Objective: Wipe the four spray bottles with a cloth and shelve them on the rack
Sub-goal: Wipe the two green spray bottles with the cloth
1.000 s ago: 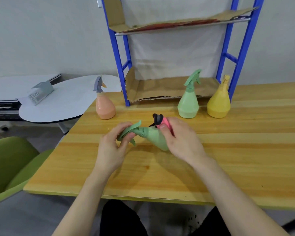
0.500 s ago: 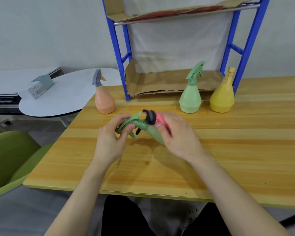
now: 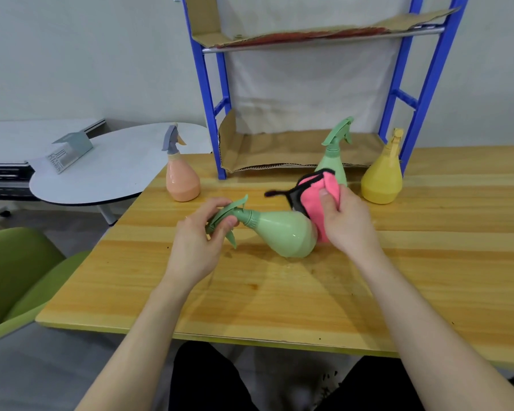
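Observation:
A light green spray bottle (image 3: 282, 232) lies on its side over the wooden table (image 3: 279, 292), nozzle pointing left. My left hand (image 3: 196, 244) grips its trigger head. My right hand (image 3: 346, 223) is shut on a pink cloth with black trim (image 3: 312, 197), pressed against the bottle's wide base. Behind stand a second green bottle (image 3: 334, 157), partly hidden by the cloth, a yellow bottle (image 3: 383, 176) and an orange bottle with a grey head (image 3: 180, 176). The blue rack (image 3: 211, 114) rises at the table's back.
Cardboard (image 3: 294, 149) lines the rack's lower shelf, and another sheet lines the upper shelf (image 3: 324, 34). A white round table (image 3: 101, 170) with a grey box (image 3: 69, 151) stands to the left. A green chair (image 3: 15, 277) sits at the near left.
My right hand slid the cloth from the bottle's neck along its body to the base, uncovering the green body. The left hand kept hold of the trigger head.

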The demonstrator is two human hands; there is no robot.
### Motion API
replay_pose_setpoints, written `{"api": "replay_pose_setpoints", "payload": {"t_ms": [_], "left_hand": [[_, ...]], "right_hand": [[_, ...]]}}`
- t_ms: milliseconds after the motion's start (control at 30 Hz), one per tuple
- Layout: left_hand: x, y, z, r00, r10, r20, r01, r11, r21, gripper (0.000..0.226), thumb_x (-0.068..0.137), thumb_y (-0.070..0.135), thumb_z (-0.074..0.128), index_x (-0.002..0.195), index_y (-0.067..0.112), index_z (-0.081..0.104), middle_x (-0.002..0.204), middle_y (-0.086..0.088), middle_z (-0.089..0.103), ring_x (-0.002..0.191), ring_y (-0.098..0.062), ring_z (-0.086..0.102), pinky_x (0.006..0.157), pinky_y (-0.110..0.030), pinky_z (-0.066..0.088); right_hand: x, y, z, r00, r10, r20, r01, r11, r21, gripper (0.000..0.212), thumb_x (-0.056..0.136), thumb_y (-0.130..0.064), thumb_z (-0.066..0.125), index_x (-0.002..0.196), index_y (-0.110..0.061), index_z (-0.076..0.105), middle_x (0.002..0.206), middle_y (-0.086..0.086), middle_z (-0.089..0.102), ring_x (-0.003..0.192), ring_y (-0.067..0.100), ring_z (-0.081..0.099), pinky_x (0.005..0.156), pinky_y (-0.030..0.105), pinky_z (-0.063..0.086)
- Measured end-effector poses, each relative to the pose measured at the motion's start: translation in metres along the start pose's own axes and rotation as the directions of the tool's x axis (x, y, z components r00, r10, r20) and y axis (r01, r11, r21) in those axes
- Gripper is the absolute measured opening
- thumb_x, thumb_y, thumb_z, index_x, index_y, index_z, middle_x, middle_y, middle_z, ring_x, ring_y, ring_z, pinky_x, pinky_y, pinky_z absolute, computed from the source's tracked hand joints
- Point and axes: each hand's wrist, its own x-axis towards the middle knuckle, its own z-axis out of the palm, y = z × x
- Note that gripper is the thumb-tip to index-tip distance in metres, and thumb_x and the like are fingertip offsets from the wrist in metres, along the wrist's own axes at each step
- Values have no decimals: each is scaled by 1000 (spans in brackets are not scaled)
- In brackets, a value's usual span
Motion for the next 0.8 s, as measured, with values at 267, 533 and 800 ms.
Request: {"api": "replay_pose_setpoints", "payload": {"t_ms": [267, 533, 800], "left_hand": [[-2, 2, 1, 1000, -7, -4, 7, 1000, 24, 20, 105, 33, 69, 125, 33, 66, 102, 12, 80, 100, -1, 72, 81, -14, 50], [-3, 8, -3, 999, 34, -4, -34, 999, 32, 18, 105, 28, 70, 123, 28, 67, 102, 12, 79, 97, 7, 71, 77, -5, 46], [-9, 9, -3, 997, 78, -16, -77, 996, 37, 20, 105, 25, 69, 125, 21, 67, 105, 10, 78, 94, 1, 71, 78, -9, 48]], "right_hand": [[-22, -26, -9, 788, -218, 576, 324, 942, -87, 74, 96, -85, 33, 151, -38, 51, 153, -12, 57, 134, 10, 54, 108, 35, 47], [-27, -17, 25, 838, -324, 438, 439, 878, -190, 53, 113, -54, 29, 157, -33, 48, 153, -13, 56, 145, 13, 47, 123, 43, 39], [-37, -27, 36, 841, -429, 330, 510, 833, -214, 46, 113, -48, 39, 152, -30, 54, 149, -13, 60, 140, 13, 51, 123, 42, 38]]}}
